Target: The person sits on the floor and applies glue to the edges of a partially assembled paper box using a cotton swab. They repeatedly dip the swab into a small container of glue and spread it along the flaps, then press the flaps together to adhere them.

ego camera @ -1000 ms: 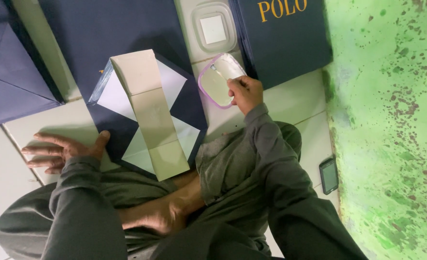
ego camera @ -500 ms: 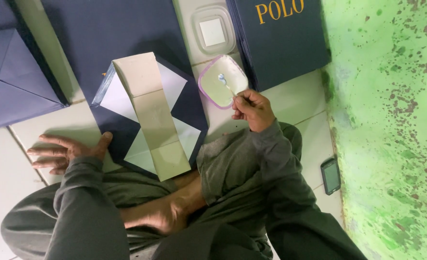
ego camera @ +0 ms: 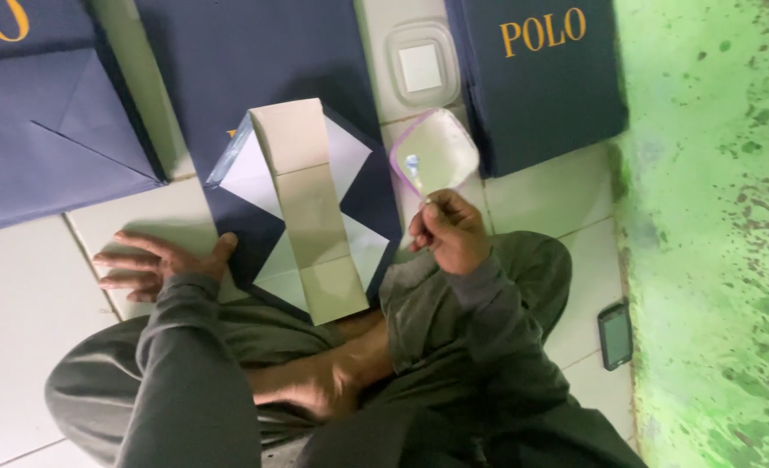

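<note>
Seated person on a white tiled floor [ego camera: 20, 312]. Left hand [ego camera: 155, 264] lies flat on the tiles, touching the edge of an unfolded navy box blank [ego camera: 302, 208]. Right hand [ego camera: 449, 230] grips a thin tool over a purple-rimmed container [ego camera: 436, 156]. Dark phone [ego camera: 615, 336] lies near the green wall [ego camera: 714, 234].

Floor [ego camera: 20, 312]: pale off-white glazed tiles, thin dark grout lines, slight sheen. Wall [ego camera: 714, 217] on the right edge of view: bright green paint, blotchy, peppered with dark brown flecks where it's chipped or stained, can't tell which. Wall meets floor in a straight, grubby seam. Flat navy sheets [ego camera: 254, 78] lie spread across the far tiles, more navy stacked at upper left [ego camera: 46, 147] and upper right [ego camera: 540, 87]. Dark phone [ego camera: 615, 336] lies on the tiles just beside the wall. Light is soft, even, with no hard shadows.
</note>
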